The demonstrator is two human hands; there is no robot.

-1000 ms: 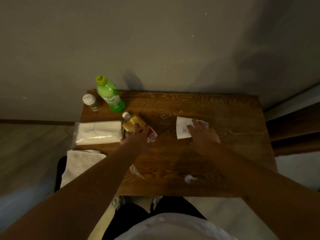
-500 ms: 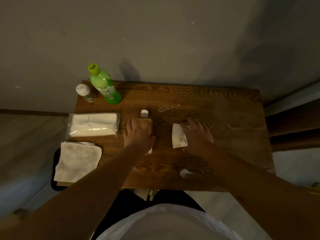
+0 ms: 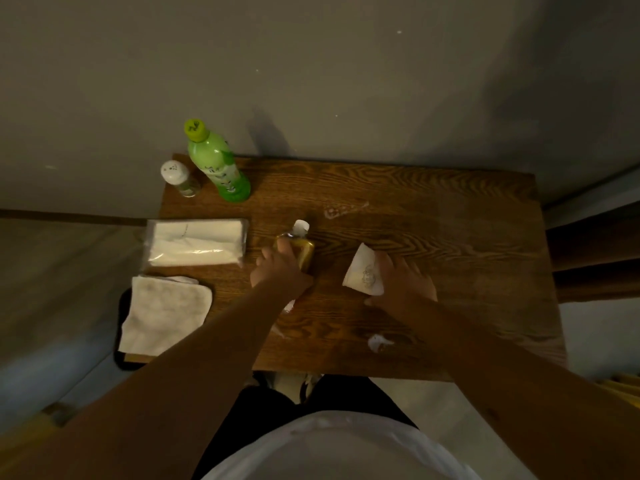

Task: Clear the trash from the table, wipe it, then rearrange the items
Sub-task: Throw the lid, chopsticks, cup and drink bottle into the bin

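Note:
On the wooden table (image 3: 433, 209), my left hand (image 3: 278, 273) grips a small amber bottle (image 3: 301, 245) with a white cap, its neck pointing toward the wall. My right hand (image 3: 403, 285) holds a white paper cup (image 3: 363, 273), tilted with its mouth toward me. A crumpled white scrap (image 3: 377, 342) lies near the front edge, and a clear plastic wrapper (image 3: 341, 210) lies beyond the bottle. A further white scrap (image 3: 289, 306) shows under my left wrist.
A tall green bottle (image 3: 220, 168) and a white-capped shaker (image 3: 180, 178) stand at the back left corner. A tissue pack (image 3: 197, 242) lies at the left edge, with a folded white cloth (image 3: 162, 315) in front of it. A wall rises behind the table.
My left hand turned the amber bottle from lying sideways to pointing toward the wall and closed round it. My right hand drew the cup toward me and tipped it up.

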